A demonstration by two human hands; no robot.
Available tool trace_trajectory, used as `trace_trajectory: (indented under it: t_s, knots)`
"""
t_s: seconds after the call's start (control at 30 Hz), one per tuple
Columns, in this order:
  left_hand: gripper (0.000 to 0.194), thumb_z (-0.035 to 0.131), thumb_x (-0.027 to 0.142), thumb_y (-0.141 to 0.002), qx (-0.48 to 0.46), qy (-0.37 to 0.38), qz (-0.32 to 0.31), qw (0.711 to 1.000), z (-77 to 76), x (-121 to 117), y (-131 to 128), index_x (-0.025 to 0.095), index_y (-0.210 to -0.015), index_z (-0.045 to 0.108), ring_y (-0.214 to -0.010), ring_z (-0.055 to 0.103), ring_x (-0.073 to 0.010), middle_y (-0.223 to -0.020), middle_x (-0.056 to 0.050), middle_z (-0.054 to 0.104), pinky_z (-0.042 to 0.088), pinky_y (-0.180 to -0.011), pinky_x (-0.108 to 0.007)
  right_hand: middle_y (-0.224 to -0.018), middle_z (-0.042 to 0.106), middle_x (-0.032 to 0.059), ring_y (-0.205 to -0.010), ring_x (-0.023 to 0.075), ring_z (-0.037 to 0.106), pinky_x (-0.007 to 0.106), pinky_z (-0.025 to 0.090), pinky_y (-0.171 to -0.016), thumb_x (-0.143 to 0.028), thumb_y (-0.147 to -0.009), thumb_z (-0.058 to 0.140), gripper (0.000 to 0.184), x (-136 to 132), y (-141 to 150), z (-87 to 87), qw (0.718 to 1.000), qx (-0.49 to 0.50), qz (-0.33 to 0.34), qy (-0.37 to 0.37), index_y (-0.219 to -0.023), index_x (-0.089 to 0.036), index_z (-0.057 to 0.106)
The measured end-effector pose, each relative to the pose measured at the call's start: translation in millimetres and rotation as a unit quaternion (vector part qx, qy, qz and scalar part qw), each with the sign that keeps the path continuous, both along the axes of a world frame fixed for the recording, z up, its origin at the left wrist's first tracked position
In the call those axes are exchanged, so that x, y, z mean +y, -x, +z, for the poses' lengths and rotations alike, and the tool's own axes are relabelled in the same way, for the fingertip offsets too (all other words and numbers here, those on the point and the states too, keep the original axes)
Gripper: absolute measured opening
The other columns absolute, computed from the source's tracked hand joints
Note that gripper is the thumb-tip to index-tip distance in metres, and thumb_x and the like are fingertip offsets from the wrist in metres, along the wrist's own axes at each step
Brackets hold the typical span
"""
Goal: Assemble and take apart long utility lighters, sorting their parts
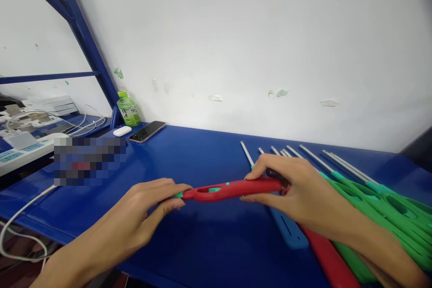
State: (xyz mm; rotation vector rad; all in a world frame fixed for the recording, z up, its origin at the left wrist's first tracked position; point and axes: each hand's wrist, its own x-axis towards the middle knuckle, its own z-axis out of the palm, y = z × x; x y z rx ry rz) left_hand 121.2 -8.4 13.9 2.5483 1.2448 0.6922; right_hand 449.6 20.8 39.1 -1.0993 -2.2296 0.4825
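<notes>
A red long-nosed lighter (236, 189) is held roughly level above the blue table, with a trigger opening and teal parts. My left hand (151, 207) pinches its teal neck end; the metal nozzle is not visible, hidden at that hand. My right hand (290, 184) grips the other end of the red handle between thumb and fingers, with something dark at the handle's end, partly covered. Beneath and beside my right hand lie a blue lighter (292, 229), another red lighter (330, 256) and several green lighters (378, 220), metal nozzles pointing to the wall.
On the blue table (189, 157), a phone (147, 131), a white earbud case (122, 131) and a green bottle (128, 109) stand near the wall. At left are a power strip (30, 150), cables and a pixelated patch. A blue metal frame (84, 40) rises there.
</notes>
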Motion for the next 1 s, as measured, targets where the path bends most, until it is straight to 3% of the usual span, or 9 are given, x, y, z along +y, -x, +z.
trace_trajectory:
  t_s: [0.07,0.17,0.23,0.37,0.5,0.6,0.7,0.8,1.0]
  knots:
    - [0.018,0.059,0.038,-0.109,-0.024,-0.024,0.025,0.999,-0.1,2.3,0.0,0.032,-0.122,0.070,-0.089,0.073,-0.0148,-0.105,0.004,0.078,0.054,-0.080,-0.022,-0.082,0.072,-0.0085,-0.069,0.0140,0.058,0.028,0.038,-0.064,-0.034,-0.091,0.084,0.015,-0.2,1.8,-2.4,1.000,-0.018,0.001,0.016,-0.097,-0.032,0.071]
    - [0.015,0.063,0.039,-0.107,-0.028,-0.027,0.056,0.998,-1.9,4.6,0.9,0.030,-0.115,0.071,-0.079,0.069,-0.0138,-0.100,0.004,0.077,0.051,-0.069,-0.022,-0.085,0.074,-0.0100,-0.070,0.0139,0.058,0.028,0.039,-0.067,-0.036,-0.093,0.080,0.020,-0.9,8.8,-6.7,0.997,-0.057,0.014,0.054,-0.111,-0.037,0.073]
    - [0.013,0.062,0.038,-0.106,-0.026,-0.023,0.061,0.998,-4.0,5.8,1.6,0.028,-0.109,0.070,-0.076,0.066,-0.0134,-0.098,0.003,0.075,0.048,-0.066,-0.022,-0.086,0.075,-0.0097,-0.072,0.0151,0.059,0.029,0.039,-0.068,-0.046,-0.093,0.080,0.025,-2.0,13.3,-8.2,0.994,-0.072,0.022,0.084,-0.116,-0.039,0.074]
    - [0.010,0.062,0.034,-0.106,-0.043,-0.002,0.055,0.998,-7.3,7.6,3.2,0.027,-0.105,0.069,-0.082,0.066,-0.0139,-0.100,0.003,0.072,0.048,-0.070,-0.024,-0.090,0.076,-0.0079,-0.080,0.0179,0.062,0.031,0.038,-0.070,-0.064,-0.091,0.076,0.031,-6.5,18.3,-8.1,0.988,-0.078,0.034,0.128,-0.107,-0.037,0.076]
    - [0.013,0.066,0.039,-0.105,-0.052,0.033,0.039,0.997,-7.4,9.9,5.5,0.027,-0.101,0.069,-0.086,0.066,-0.0144,-0.100,0.003,0.072,0.049,-0.077,-0.025,-0.093,0.076,-0.0064,-0.082,0.0183,0.064,0.033,0.038,-0.074,-0.054,-0.102,0.065,0.022,-12.6,20.8,-9.8,0.988,-0.096,0.042,0.113,-0.105,-0.034,0.075]
    - [0.018,0.064,0.041,-0.106,-0.058,0.052,0.030,0.997,-9.2,12.2,6.7,0.027,-0.099,0.071,-0.084,0.066,-0.0139,-0.099,0.003,0.072,0.049,-0.075,-0.025,-0.098,0.075,-0.0044,-0.087,0.0199,0.065,0.035,0.039,-0.080,-0.045,-0.099,0.068,0.016,-16.3,23.2,-13.3,0.989,-0.108,0.041,0.093,-0.106,-0.031,0.073]
    - [0.015,0.064,0.039,-0.105,-0.047,0.059,0.031,0.997,-13.6,13.3,6.8,0.030,-0.110,0.074,-0.091,0.069,-0.0156,-0.105,0.002,0.074,0.052,-0.082,-0.026,-0.097,0.071,-0.0046,-0.085,0.0198,0.065,0.034,0.039,-0.079,-0.041,-0.096,0.073,0.012,-17.8,26.0,-17.9,0.987,-0.129,0.040,0.091,-0.101,-0.029,0.070]
    - [0.023,0.064,0.039,-0.103,-0.025,0.064,0.057,0.996,-17.0,12.6,6.1,0.034,-0.122,0.075,-0.103,0.071,-0.0188,-0.117,0.000,0.073,0.053,-0.094,-0.029,-0.096,0.069,-0.0047,-0.084,0.0202,0.064,0.034,0.037,-0.075,-0.041,-0.094,0.076,0.017,-17.6,28.6,-23.1,0.984,-0.144,0.043,0.094,-0.098,-0.028,0.066]
    - [0.022,0.063,0.043,-0.103,0.001,0.159,0.039,0.987,-10.9,13.2,5.1,0.032,-0.116,0.077,-0.106,0.069,-0.0203,-0.118,-0.001,0.069,0.051,-0.097,-0.031,-0.098,0.070,-0.0027,-0.083,0.0236,0.065,0.034,0.035,-0.071,-0.044,-0.094,0.077,0.024,-18.6,32.5,-30.9,0.979,-0.183,0.052,0.076,-0.103,-0.028,0.061]
